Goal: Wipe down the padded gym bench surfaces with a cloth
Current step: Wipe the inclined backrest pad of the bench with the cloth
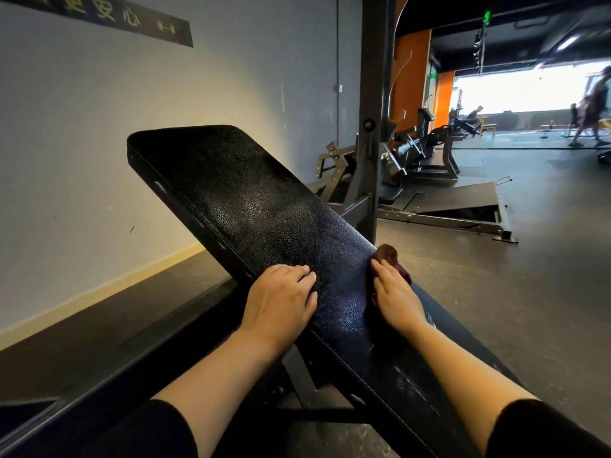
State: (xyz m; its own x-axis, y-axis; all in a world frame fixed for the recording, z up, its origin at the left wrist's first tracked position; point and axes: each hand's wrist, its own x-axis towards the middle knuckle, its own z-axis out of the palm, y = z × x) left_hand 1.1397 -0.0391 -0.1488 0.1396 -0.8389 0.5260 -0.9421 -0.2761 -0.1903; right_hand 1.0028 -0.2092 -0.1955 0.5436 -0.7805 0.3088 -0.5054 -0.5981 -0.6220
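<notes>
Cloth: under right hand, at bench pad's right edge.
Right hand: flat, pressing cloth.
Left hand: open, resting on pad.
Progress: midway, judging; upper pad apparently unwiped.

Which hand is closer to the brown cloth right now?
Right. The right hand lies flat on the cloth at the pad's right edge; the left hand rests on the pad's left edge.

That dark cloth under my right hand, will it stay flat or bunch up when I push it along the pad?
The cloth is probably floppy: it already lies crumpled under the right hand. It likely slides easily on the glossy pad.
</notes>
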